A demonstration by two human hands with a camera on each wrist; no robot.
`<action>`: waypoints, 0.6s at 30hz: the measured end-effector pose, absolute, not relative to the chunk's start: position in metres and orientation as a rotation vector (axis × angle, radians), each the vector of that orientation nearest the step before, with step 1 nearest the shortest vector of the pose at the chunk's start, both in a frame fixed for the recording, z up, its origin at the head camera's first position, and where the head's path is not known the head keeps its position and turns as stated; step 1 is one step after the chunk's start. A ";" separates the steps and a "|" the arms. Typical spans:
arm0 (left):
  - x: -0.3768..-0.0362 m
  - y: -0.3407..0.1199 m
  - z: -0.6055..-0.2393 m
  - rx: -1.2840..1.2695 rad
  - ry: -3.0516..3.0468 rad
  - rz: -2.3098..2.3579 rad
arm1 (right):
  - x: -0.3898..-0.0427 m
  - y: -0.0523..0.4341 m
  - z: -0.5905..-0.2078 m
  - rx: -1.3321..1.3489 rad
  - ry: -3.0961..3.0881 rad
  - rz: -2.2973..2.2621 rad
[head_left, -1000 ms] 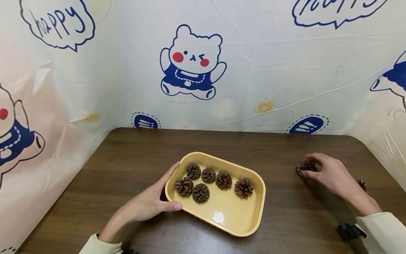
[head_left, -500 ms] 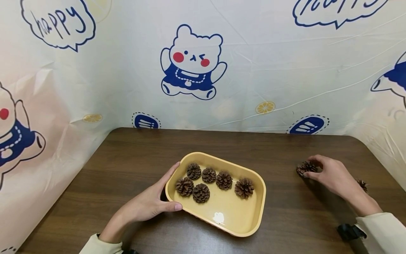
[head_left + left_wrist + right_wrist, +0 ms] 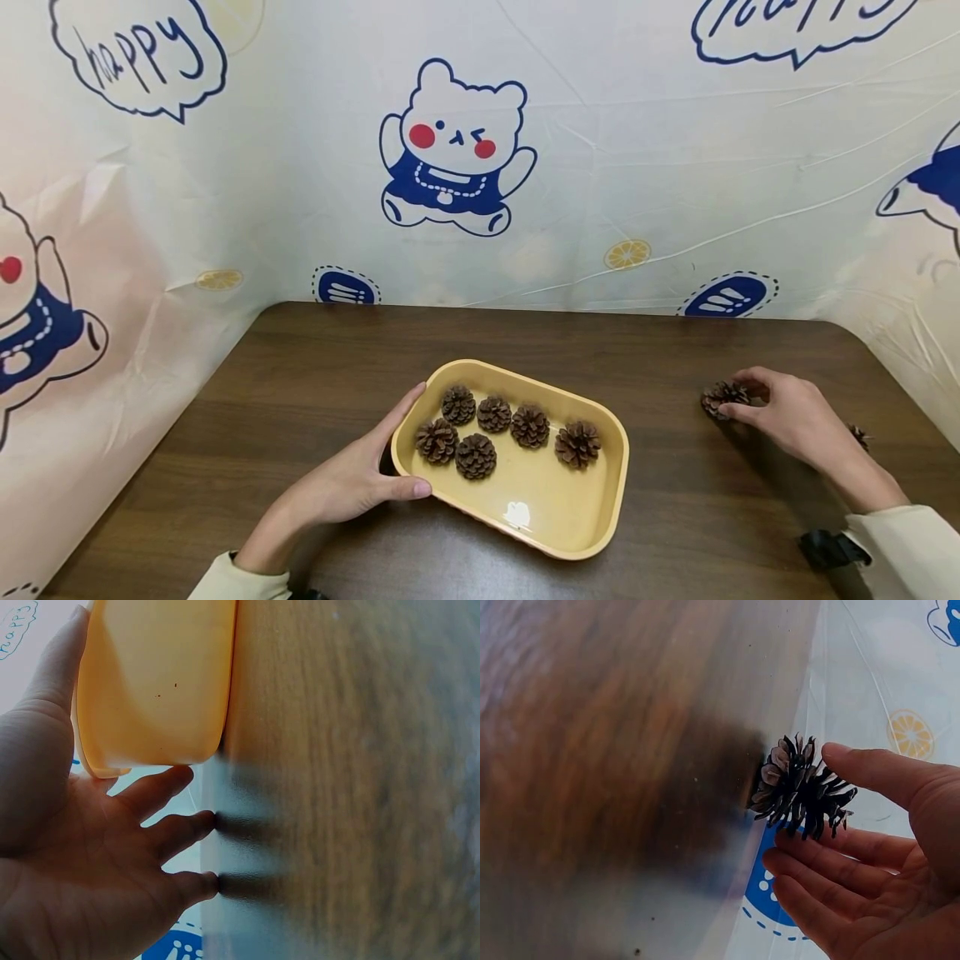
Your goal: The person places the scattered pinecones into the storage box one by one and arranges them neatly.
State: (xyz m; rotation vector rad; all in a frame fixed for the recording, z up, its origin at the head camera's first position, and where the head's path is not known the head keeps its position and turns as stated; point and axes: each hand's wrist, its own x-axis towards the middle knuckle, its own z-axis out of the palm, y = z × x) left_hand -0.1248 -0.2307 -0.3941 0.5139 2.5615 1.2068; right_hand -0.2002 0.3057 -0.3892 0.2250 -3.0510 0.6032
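Observation:
A yellow tray [image 3: 551, 521] sits at an angle on the table, with several pine cones [image 3: 529, 426] inside. At its left end, my left hand [image 3: 352, 479] grips the corner between thumb and index finger. The left wrist view has the tray wall [image 3: 157, 682] beside the thumb, and the other fingers [image 3: 184, 836] are spread below it. To the right of the tray, another pine cone [image 3: 723, 400] rests on the table. My right hand [image 3: 791, 417] holds this cone [image 3: 799, 787], thumb on one side and fingers on the other.
One more pine cone [image 3: 860, 436] lies partly hidden behind the right wrist. The dark wooden table [image 3: 360, 342] ends at a patterned sheet [image 3: 570, 183] hanging at the back and sides. Bare tabletop lies between the tray and the right hand.
My right hand has shifted very slightly to the right at the pine cone, which stays about where it was. The left hand and the tray have not visibly moved.

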 end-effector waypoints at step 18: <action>-0.125 -0.231 -0.394 0.501 2.568 1.189 | -0.198 0.302 -0.388 0.231 -3.021 0.643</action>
